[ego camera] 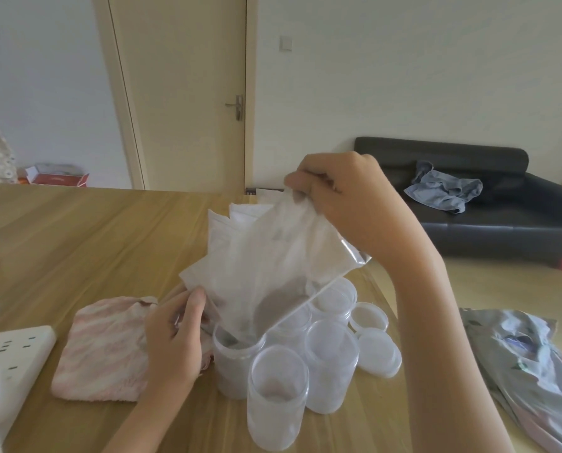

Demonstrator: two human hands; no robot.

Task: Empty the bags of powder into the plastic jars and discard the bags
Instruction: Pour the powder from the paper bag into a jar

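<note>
Bag [273, 256] — upended, right hand [348, 204] pinching its top; left hand [175, 335] gripping its lower edge — funnelling powder into jar [234, 364] mid-table.

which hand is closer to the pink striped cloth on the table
Left. The left hand sits right at the pink striped cloth's right edge, overlapping it; the right hand is raised well above, holding the bag.

The jar [232, 361] stands on the table [77, 243]. The bag [273, 266] hangs over it, one corner inside it. Left of it lies a cloth [103, 348]; more jars [332, 358] crowd its right. Behind it lie more bags [221, 230].
</note>
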